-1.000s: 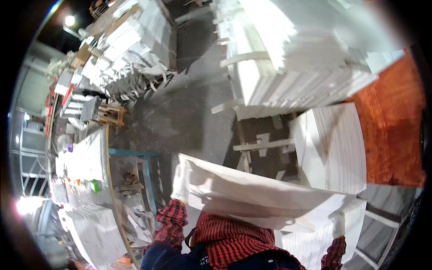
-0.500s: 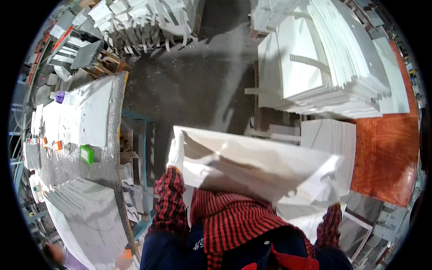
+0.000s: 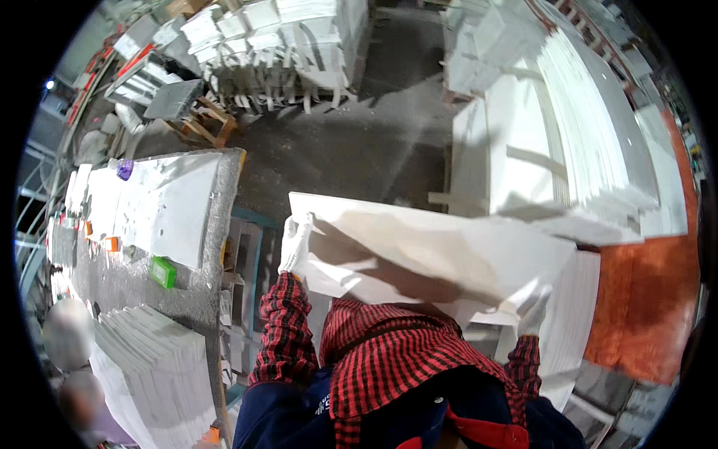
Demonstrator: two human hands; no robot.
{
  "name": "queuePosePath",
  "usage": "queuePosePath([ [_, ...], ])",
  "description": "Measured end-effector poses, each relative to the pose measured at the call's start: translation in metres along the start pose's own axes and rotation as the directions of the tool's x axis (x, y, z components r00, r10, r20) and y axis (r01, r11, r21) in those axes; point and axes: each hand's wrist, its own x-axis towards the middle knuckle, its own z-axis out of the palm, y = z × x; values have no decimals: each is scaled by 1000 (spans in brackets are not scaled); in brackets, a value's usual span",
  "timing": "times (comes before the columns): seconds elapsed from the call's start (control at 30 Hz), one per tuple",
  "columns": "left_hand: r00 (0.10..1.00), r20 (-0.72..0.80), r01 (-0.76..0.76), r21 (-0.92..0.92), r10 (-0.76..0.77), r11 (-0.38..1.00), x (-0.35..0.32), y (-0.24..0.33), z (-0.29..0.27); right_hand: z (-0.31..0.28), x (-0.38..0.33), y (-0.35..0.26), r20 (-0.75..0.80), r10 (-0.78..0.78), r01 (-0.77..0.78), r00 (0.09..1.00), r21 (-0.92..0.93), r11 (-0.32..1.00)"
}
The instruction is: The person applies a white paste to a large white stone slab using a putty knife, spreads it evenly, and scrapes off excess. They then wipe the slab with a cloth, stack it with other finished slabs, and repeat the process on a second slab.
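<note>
Left hand [image 3: 296, 243], in a white fabric glove, is clamped on the left edge of a broad, flat, white rectangular panel [image 3: 419, 247]; set the palm square to that edge and let the fingers carry weight from beneath; the panel spans the middle of the frame, tilted, above the red-and-black checked cloth [image 3: 396, 325] at lower centre; hold both ends evenly, as a thin panel of this span would likely strain if twisted; right hand [image 3: 532, 313], in a pale glove, is clamped on the panel's lower right corner, finger detail blurred; check clearance there against the tall stack of white panels [image 3: 574, 307] right of centre; contact cannot be confirmed; avoid scraping the orange-brown sheet surface [image 3: 639, 299] at far right.
</note>
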Motion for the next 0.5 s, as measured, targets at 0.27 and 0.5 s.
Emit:
queuePosePath([
  [0.27,991,-86,-95,68,101,993,82,75,77,60,117,-42,213,-313,345,925,-133,929],
  [0.5,979,-172,-112,-8,109,994,131,91,91,156,215,-54,139,-468,464,873,63,884],
])
